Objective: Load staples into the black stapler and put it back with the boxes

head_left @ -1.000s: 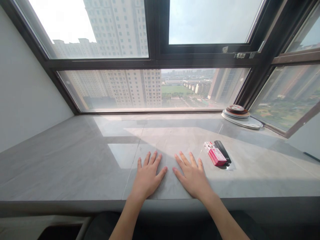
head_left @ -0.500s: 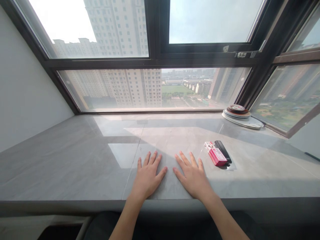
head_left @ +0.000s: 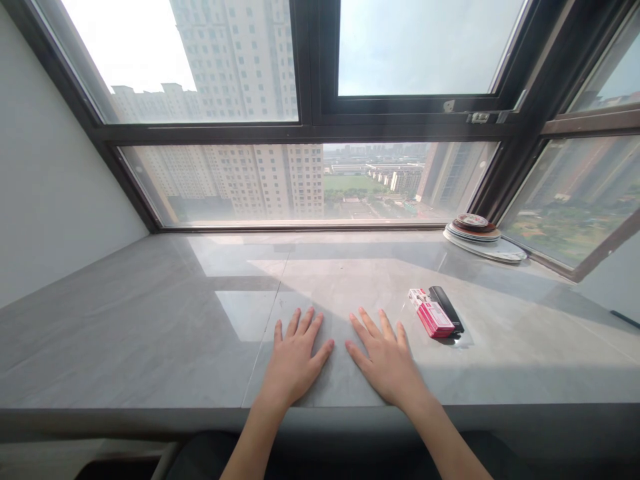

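Observation:
Palm down on the grey stone-look windowsill (head_left: pixel 150 347), my left hand (head_left: pixel 296 357) lies flat near the front edge with its fingers spread. My right hand (head_left: pixel 385 360) rests the same way a short gap to the right, holding nothing. Beyond the right hand's fingers, to the right, is a small pink and white box (head_left: pixel 434 316). A black stapler-like object (head_left: pixel 447 309) lies alongside the box, partly hidden by it. Both seem to sit on a piece of clear plastic (head_left: pixel 464 341).
In the far right corner stands a stack of round plates or discs (head_left: pixel 483 243), the largest at the bottom. Dark window frames (head_left: pixel 310 133) rise along the back and right. A white wall (head_left: pixel 65 173) bounds the left. A thin dark object (head_left: pixel 625 319) lies at the right edge.
The whole view has shifted slightly, so the scene sits a little lower. Both hands stay flat in the same place on the sill.

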